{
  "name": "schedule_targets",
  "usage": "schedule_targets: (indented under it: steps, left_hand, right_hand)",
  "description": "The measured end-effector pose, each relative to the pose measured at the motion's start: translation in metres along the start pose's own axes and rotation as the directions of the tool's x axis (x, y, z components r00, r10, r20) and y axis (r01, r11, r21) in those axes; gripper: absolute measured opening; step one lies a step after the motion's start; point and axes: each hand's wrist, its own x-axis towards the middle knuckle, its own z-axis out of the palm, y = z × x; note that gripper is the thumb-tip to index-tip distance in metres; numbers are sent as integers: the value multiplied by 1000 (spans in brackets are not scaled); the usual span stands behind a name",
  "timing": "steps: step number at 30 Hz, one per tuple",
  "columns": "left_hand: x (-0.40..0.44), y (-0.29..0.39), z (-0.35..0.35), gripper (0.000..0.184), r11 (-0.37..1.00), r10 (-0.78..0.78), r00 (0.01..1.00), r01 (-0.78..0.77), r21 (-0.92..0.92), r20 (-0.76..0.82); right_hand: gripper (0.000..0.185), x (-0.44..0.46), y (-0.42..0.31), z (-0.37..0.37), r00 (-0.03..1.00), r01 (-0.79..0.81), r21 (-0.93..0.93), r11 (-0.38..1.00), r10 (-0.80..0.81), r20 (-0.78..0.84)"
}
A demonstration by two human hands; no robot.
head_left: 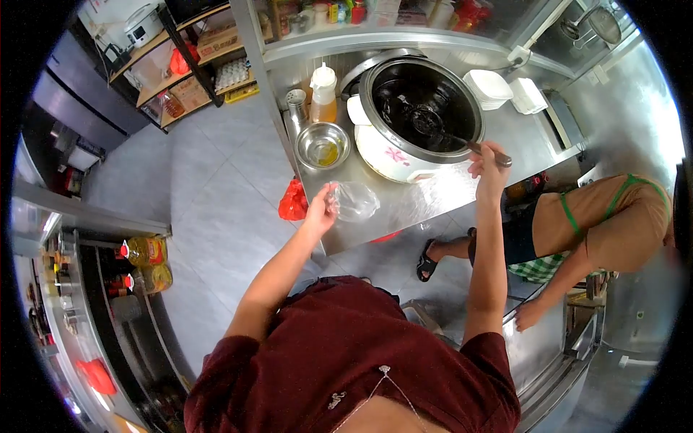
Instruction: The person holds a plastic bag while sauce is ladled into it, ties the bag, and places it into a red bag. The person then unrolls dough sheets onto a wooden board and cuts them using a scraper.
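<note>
My right hand (pixel 490 167) is closed around the brown handle of a ladle (pixel 426 120), whose perforated or dark bowl lies in the dark contents of a large white cooker (pixel 390 155) with a pink flower. With my left hand (pixel 324 205) I pinch a clear plastic container or bag (pixel 355 201) over the front edge of the steel counter (pixel 339 234). Just behind it stands a metal bowl (pixel 323 146) with some yellow liquid. Clear plastic film (pixel 442 191) lies on the counter in front of the cooker.
An oil bottle (pixel 323 95) and a metal shaker (pixel 297 105) stand left of the cooker. White foam boxes (pixel 488 88) sit to its right. A red bag (pixel 293 200) hangs at the counter's left edge. Another person (pixel 613 216) bends over at the right.
</note>
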Motion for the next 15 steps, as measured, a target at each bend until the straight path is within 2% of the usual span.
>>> schedule_targets:
  steps: [4, 10, 13, 15]
  left_hand:
    - [-1, 1, -3, 26, 999, 11, 1000, -11, 33, 14]
    - [-3, 4, -4, 27, 997, 34, 999, -33, 65, -17]
    - [-5, 8, 3, 26, 995, 39, 995, -31, 97, -87]
    - [-3, 9, 4, 25, 996, 36, 997, -30, 86, -64]
  right_hand:
    - [17, -3, -5, -1, 1000, 25, -33, 999, -25, 15]
    - [17, -7, -16, -6, 999, 47, 32, 998, -47, 11]
    - [16, -11, -25, -3, 999, 33, 43, 999, -32, -9]
    - [16, -14, -32, -2, 999, 43, 42, 998, -43, -5]
